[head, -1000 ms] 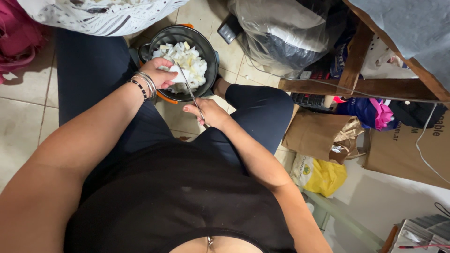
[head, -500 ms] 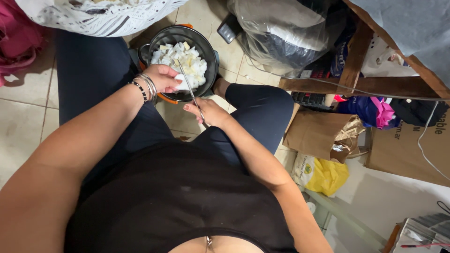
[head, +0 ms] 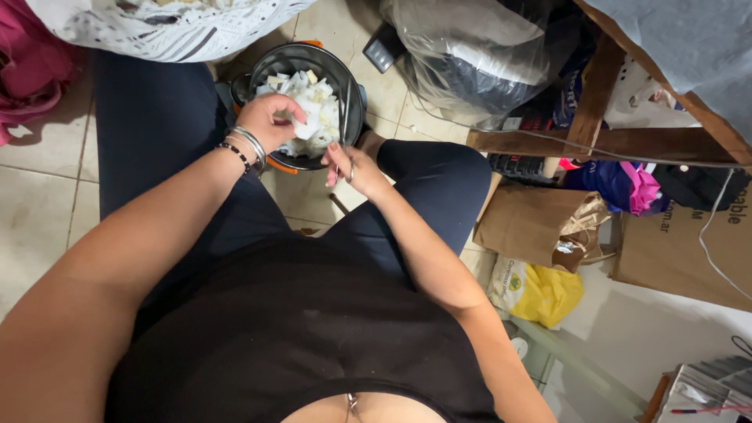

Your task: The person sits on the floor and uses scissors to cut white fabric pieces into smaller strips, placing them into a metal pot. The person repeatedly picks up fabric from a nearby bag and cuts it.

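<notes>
Pale beige tiled floor [head: 47, 196] with dark grout; brown wooden table frame [head: 603, 141] at right; crumpled brown paper bag [head: 533, 223] beside yellow plastic bag [head: 548, 294].

Left hand [head: 270, 121] covers part of the white pieces [head: 317, 117]; what its fingers pinch cannot be made out. The near rim of the dark pot [head: 294, 59] is hidden behind both hands. Right hand [head: 352, 168] closes over the handle of a thin metal tool [head: 345, 110]; type of tool undeterminable, blade too slim to read. Patterned white cloth [head: 172, 31] and pink fabric [head: 31, 70] are cut off by the frame's edge. Contents of the clear plastic bag [head: 470, 55] are indistinct.
</notes>
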